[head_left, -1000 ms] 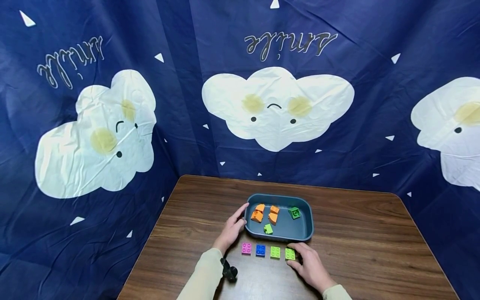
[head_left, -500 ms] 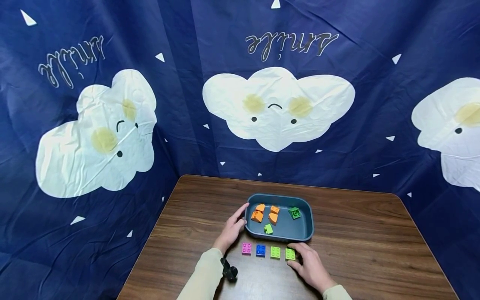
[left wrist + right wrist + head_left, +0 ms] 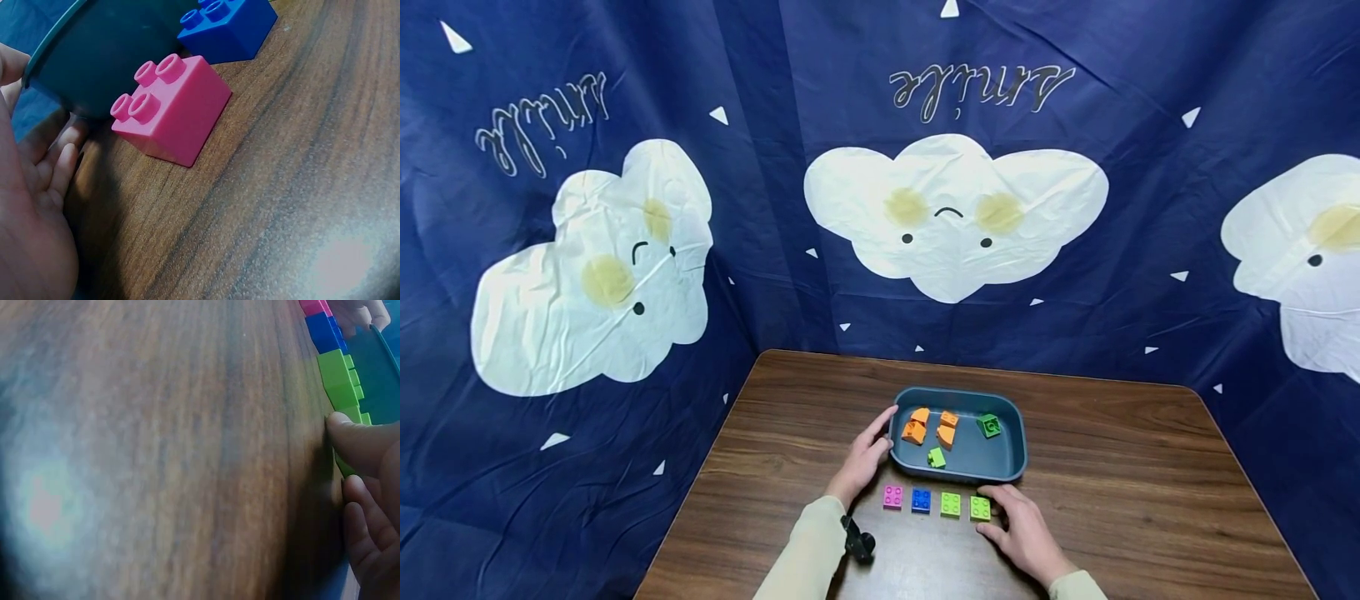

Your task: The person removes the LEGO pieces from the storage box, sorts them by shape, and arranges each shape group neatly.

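Four-studded toy building bricks stand in a row on the table: pink [image 3: 892, 497], blue [image 3: 921, 501], a lime green brick [image 3: 951, 505] and another lime green brick [image 3: 980, 508] at the right end. My right hand [image 3: 1021, 533] pinches that end brick, thumb at its near side and index finger at its far side. In the right wrist view the thumb [image 3: 359, 437] covers part of it. My left hand [image 3: 859, 465] touches the left end of the dark blue-green tray [image 3: 970, 478], fingers extended along its outside. The pink brick [image 3: 175, 112] is close beside that hand.
Inside the tray lie several orange pieces [image 3: 914, 432], a dark green brick [image 3: 989, 426] and a small lime piece [image 3: 936, 457]. A wooden table [image 3: 1112, 467] carries everything, with a dark blue cloud-print cloth [image 3: 760, 208] hanging behind it.
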`<state>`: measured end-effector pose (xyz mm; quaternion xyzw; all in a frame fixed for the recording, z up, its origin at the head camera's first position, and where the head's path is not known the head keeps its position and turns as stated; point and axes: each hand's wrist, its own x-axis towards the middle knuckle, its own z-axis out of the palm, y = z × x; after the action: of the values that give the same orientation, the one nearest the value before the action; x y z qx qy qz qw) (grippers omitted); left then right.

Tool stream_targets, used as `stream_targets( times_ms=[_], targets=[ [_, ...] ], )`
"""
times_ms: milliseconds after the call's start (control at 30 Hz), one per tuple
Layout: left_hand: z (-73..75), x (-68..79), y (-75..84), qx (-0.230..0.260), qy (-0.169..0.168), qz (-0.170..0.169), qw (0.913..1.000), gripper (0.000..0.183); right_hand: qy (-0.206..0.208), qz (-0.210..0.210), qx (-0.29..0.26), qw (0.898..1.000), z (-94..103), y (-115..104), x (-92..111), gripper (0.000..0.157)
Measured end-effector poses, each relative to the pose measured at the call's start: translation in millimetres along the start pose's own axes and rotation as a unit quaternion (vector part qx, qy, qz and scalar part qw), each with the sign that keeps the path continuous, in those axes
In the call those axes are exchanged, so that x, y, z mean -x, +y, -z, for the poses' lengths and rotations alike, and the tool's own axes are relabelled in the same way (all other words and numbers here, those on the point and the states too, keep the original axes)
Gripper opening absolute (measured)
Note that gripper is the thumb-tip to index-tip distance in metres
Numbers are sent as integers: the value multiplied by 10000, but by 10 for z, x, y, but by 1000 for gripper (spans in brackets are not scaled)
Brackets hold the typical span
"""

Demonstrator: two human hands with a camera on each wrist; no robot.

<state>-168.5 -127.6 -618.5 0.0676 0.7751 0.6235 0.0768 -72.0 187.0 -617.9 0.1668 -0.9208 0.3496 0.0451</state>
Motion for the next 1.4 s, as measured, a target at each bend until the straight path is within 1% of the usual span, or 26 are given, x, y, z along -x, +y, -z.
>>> stream_targets(
  times_ms=[233, 400, 467, 533, 633, 700, 767, 833, 900, 1033, 1100, 1233, 1400],
  targets=[
    [9, -15, -4, 126, -9, 11, 9999, 61, 250, 60, 13, 9997, 70, 47, 64, 52],
    [15, -23, -2, 156, -19, 13, 9999, 61, 313, 15, 16, 9995, 169, 29, 120, 52],
    [23, -22, 4, 155, -25, 24, 9999, 61, 400, 142, 3, 9991, 216, 0, 135, 52],
    [33, -20, 13, 162, -35, 20, 9999, 61, 561, 381, -5, 9977, 262, -37, 137, 53],
    [44, -24, 14, 140, -44, 40, 9999, 62, 841, 784, 121, 9933, 323, -102, 106, 56],
    [44, -28, 10, 129, -52, 42, 9999, 62, 944, 875, 218, 9914, 366, -158, 69, 55],
    [38, -29, 2, 92, -61, 73, 9999, 62, 884, 752, 268, 9929, 407, -223, 25, 52],
    [30, -24, -3, 71, -70, 85, 9999, 62, 759, 520, 247, 9955, 444, -297, -20, 48],
    [25, -20, -8, 46, -82, 84, 9999, 61, 694, 450, 231, 9963, 472, -364, -70, 45],
    [22, -7, 0, 87, -90, 42, 9999, 61, 756, 718, 230, 9943, 496, -451, -204, 43],
    [19, 1, 10, 104, -96, 18, 9999, 61, 711, 802, 187, 9941, 496, -470, -280, 43],
    [6, 14, 30, 89, -103, 37, 9999, 61, 421, 895, 85, 9951, 480, -469, -430, 42],
    [2, 7, 20, 41, -82, 72, 9999, 61, -33, 1090, 232, 9938, 483, -441, -649, 41]
  ],
)
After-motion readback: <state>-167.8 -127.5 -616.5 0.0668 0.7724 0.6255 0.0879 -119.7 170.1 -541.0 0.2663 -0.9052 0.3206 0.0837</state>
